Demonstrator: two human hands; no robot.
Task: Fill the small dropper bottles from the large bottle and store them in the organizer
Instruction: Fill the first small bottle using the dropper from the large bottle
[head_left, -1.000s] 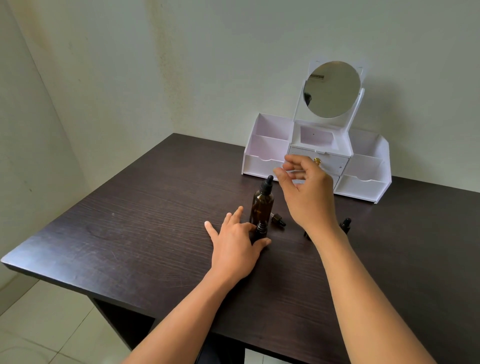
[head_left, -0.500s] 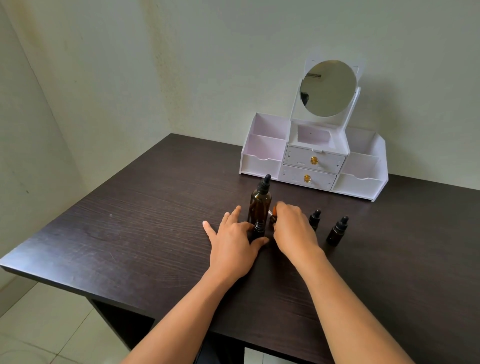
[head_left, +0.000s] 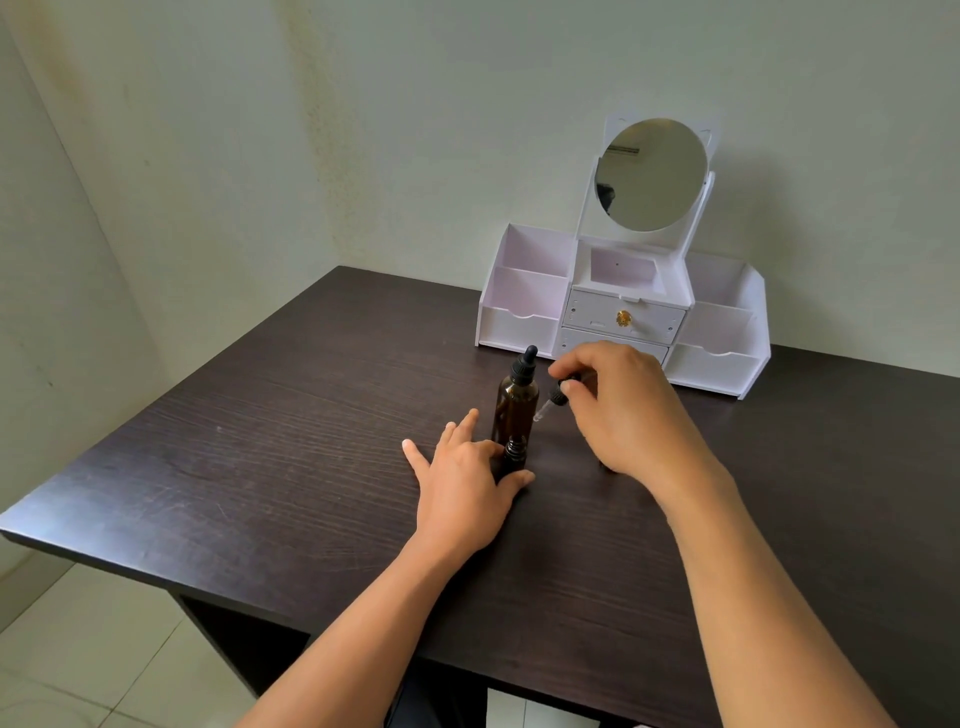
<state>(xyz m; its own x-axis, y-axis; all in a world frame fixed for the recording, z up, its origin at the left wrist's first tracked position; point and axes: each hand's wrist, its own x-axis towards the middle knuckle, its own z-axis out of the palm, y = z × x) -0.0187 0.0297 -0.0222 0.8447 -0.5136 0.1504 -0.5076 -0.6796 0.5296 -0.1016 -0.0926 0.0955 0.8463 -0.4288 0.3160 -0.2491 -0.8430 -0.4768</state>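
Centrally, on a dark table (head_left: 260, 441), the left hand (head_left: 467, 488) pinches a small dropper bottle (head_left: 514, 456), uncapped and upright, between thumb and forefinger. Just beyond it, at twelve o'clock, stands the capped large bottle (head_left: 516, 405). At two o'clock the right hand (head_left: 623, 415) pinches a dropper cap (head_left: 558, 392), pipette tilted toward seven. The organizer (head_left: 717, 364) sits behind. This looks like recapping: next, thread the pipette into the neck and twist.

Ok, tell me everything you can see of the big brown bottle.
The large bottle looks like amber glass, closed with a black dropper cap and bulb. It stands upright on the dark table, in front of the white organizer, directly behind the small bottle that the left hand holds. Whether they touch is unclear.
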